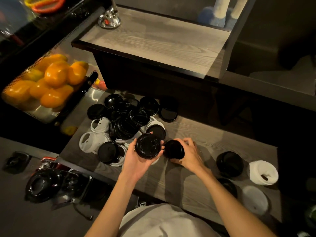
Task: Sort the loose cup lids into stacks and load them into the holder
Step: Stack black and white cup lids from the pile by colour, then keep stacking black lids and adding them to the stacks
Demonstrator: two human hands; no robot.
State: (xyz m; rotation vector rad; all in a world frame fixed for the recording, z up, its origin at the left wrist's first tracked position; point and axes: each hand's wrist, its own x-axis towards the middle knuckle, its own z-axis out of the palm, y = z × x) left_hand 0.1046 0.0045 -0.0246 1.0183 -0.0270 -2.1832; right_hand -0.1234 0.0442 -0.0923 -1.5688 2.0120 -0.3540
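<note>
We are working over the wooden counter (213,142), and our left hand (136,161) is cupping a black lid (148,145) by its rim, fingers curled round the edge so the flat face is turned up toward us — probably so we can read which kind it is before it joins a stack. Our right hand (189,154) is gripping a short black stack (174,149) tipped on its side, thumb beneath and fingers over the top, just beside the single lid; holding it sideways likely lets the next lid nest straight onto it.

The loose pile (126,122) of black and white lids is lying just beyond our hands, still mixed, so most of the sorting seems undone. Off to our right, finished groups are sitting apart by colour — a black stack (230,164) beside a white stack (263,171), nearer us a white group (254,199). We cannot tell which object is the holder.
</note>
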